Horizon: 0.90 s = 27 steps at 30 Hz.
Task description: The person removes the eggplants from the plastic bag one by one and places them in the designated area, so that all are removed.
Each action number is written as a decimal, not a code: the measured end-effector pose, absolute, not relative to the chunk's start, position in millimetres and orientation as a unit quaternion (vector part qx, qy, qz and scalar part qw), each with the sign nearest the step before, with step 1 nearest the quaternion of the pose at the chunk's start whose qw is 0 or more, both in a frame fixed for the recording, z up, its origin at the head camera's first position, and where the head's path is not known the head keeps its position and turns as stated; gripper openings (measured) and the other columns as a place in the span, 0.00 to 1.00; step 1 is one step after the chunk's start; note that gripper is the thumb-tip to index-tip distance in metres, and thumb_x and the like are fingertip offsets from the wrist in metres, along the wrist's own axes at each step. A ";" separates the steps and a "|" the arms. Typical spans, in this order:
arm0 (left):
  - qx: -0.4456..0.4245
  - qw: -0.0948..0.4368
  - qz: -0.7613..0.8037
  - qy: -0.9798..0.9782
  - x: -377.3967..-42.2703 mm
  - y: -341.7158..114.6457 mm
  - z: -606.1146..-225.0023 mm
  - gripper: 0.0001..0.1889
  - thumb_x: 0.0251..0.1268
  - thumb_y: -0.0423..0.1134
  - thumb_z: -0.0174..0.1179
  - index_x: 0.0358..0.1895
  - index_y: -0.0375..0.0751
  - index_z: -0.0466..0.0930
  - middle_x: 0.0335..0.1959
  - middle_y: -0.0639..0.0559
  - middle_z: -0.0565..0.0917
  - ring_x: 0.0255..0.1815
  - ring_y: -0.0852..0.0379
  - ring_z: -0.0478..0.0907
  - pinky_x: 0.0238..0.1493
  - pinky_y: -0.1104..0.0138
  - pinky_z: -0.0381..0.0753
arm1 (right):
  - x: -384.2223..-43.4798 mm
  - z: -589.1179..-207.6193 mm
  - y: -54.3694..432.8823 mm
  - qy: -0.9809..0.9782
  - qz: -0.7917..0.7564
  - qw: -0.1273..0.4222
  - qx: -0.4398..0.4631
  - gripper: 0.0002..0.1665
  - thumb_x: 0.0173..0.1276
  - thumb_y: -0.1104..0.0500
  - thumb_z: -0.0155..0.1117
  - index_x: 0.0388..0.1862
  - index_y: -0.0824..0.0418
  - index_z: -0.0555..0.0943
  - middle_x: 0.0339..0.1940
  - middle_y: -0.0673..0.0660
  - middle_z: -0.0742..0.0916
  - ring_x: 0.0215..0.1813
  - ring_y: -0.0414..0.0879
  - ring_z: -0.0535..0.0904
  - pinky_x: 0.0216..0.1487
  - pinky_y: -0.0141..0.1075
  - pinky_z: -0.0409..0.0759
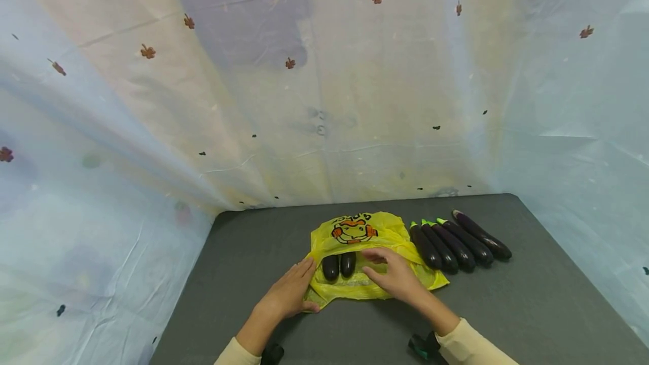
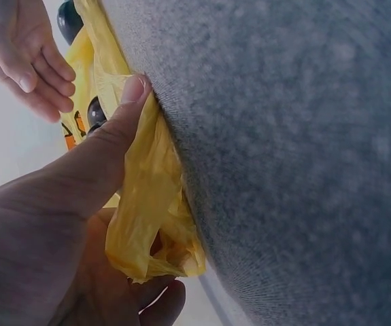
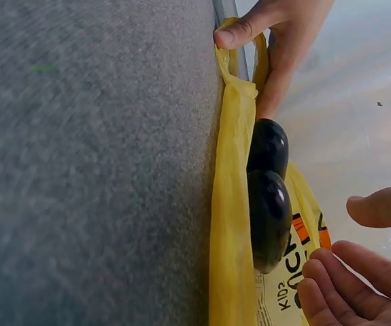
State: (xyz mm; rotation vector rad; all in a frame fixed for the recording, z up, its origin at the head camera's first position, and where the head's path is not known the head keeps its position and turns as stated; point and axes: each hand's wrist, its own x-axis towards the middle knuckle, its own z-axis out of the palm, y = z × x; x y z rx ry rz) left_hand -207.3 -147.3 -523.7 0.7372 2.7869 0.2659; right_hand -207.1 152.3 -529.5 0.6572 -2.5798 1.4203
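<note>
Sleeves [image 1: 243, 352]: cream cloth, at 7 and 5 o'clock, behind dark wrist straps.
Left hand [image 1: 289, 290]: at 8 o'clock of the bag; thumb and fingers set wide apart, bag edge held between, probably to stop the thin mouth slumping closed.
Right hand [image 1: 398, 279]: over the mouth, toward 3 o'clock; half-open, fingers loosely bent, gripping nothing.
Yellow bag [image 1: 355, 291]: at 6 o'clock on the tabletop; crinkled thin plastic, mouth facing the body, likely for straight loading; orange-and-black print toward 12.
Bagged eggplants [image 1: 330, 269]: 2, side by side inside the mouth; glossy, near-black, blunt round ends outward, other ends hidden.
Tabletop [image 1: 243, 258]: matte dark grey, finely grained.
Loose eggplants [image 1: 458, 249]: 5, fanned at 2 to 3 o'clock of the bag; mostly green tips facing away; presumably placed for right-side reach.
Backdrop [image 1: 324, 89]: creased plastic sheeting, 12 o'clock, leaf motifs.
</note>
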 end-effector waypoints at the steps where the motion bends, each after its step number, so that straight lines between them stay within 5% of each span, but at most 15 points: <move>1: 0.253 0.123 0.092 0.955 -207.4 -147.3 -523.5 0.56 0.62 0.58 0.77 0.84 0.30 0.58 0.86 0.36 0.58 0.87 0.39 0.56 0.86 0.48 0.58 | -207.8 -530.3 151.0 -0.854 0.469 0.062 0.219 0.23 0.75 0.64 0.72 0.66 0.70 0.83 0.61 0.66 0.88 0.59 0.62 0.86 0.62 0.56 0.86; 27: 0.256 0.120 0.086 0.955 -206.9 -147.6 -525.9 0.56 0.62 0.58 0.77 0.84 0.31 0.59 0.86 0.37 0.59 0.87 0.40 0.56 0.86 0.47 0.58 | -229.0 -532.8 127.2 -0.885 0.436 0.032 0.160 0.25 0.75 0.58 0.75 0.66 0.66 0.84 0.59 0.62 0.87 0.59 0.59 0.85 0.61 0.57 0.86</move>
